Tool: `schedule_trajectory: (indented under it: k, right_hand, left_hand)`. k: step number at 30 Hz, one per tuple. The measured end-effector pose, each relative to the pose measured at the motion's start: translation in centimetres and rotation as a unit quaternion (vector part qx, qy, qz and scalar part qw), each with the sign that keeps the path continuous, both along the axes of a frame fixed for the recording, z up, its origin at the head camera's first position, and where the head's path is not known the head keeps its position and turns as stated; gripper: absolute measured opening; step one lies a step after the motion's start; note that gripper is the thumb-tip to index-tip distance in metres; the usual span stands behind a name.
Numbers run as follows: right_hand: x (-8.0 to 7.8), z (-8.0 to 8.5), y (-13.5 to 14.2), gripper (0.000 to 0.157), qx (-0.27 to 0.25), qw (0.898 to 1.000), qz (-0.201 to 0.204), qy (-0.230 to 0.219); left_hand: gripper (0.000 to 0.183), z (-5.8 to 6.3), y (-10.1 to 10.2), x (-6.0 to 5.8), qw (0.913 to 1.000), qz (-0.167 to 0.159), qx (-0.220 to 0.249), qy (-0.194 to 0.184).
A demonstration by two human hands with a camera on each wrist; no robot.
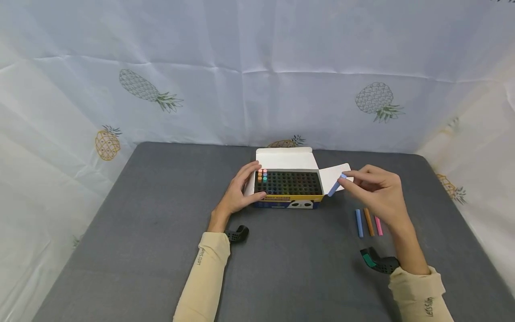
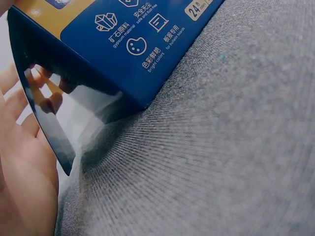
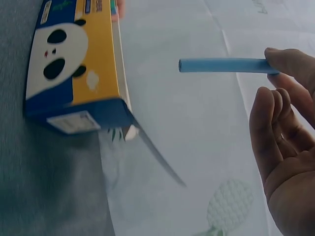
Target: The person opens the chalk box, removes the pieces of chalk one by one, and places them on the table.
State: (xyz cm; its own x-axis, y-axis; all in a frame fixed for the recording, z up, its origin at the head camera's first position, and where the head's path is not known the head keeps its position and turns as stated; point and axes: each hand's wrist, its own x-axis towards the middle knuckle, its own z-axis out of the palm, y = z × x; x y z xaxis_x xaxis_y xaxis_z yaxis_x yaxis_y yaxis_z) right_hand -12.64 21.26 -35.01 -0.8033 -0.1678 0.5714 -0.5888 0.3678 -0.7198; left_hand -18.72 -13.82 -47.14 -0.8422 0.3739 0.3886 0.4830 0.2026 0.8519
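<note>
Beige sleeves [image 1: 203,286] lay nearest; the right grip [image 1: 378,192] pinched a smooth blue cylinder [image 1: 335,188], long axis slanting down-left toward the cardboard box [image 1: 271,203]; the left grip [image 1: 236,191] spread against it.

The held stick [image 1: 336,185] is light blue, the box [image 1: 273,205] blue and yellow with a black-and-white panda [image 1: 301,204], the counter [image 1: 161,214] dark grey, the cloth [image 1: 257,36] whitish with pineapple prints [image 1: 374,98].

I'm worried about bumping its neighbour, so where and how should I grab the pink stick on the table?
Probably pinch the pink stick across its middle, from above and slightly right: it lies flat and slender, with the brown stick close on its left.
</note>
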Motion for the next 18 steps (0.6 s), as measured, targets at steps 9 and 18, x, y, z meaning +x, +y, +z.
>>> schedule_trajectory:
  k: [9, 18]
  right_hand:
    - [0.3, -0.7, 3.4, 0.025, -0.047, 0.999, 0.009, 0.013]
    - [1.5, -1.3, 7.1, 0.023, -0.023, 0.998, -0.039, -0.042]
  left_hand:
    - [0.079, 0.2, 0.2, 0.1, 0.9999, 0.000, 0.010, -0.004]
    - [0.079, 0.1, 0.0, 0.0, 0.9999, 0.005, 0.000, -0.012]
